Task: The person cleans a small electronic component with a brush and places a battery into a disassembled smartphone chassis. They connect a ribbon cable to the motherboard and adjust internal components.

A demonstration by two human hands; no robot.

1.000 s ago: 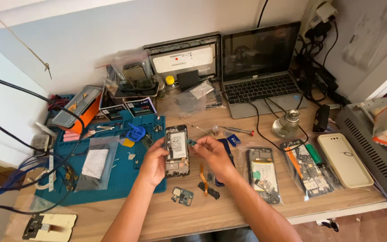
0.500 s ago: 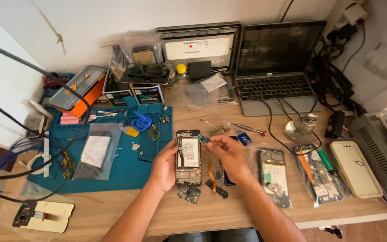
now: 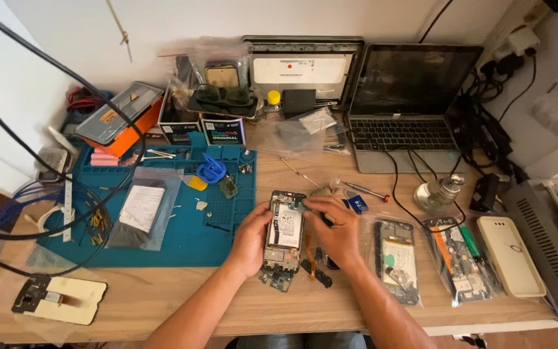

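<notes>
While both hands work on it, the opened phone [image 3: 284, 231] lies near the middle of the wooden desk [image 3: 163, 297], closer to the front edge, with its inside parts showing. The left hand [image 3: 251, 240] cups the phone's left side and holds it steady. The right hand [image 3: 334, 227] reaches over the phone's top right corner, and its fingertips [image 3: 309, 205] pinch down there; whether they grip a small tool cannot be told. A small circuit board [image 3: 276, 279] peeks out just under the phone's bottom end. Just to the left, a blue work mat [image 3: 182, 239] covers that side of the desk, with a blue plastic tool [image 3: 210, 170] and a clear bag [image 3: 138, 208] on it. To the right lie another open phone in a bag [image 3: 396, 260], then a bag of parts [image 3: 460, 258], then a cream phone cover [image 3: 509, 254]. A small glass bottle [image 3: 439, 192] stands behind them. A grey laptop [image 3: 408, 103] sits open at the back edge. An orange box [image 3: 119, 120] rests at the back left corner.
</notes>
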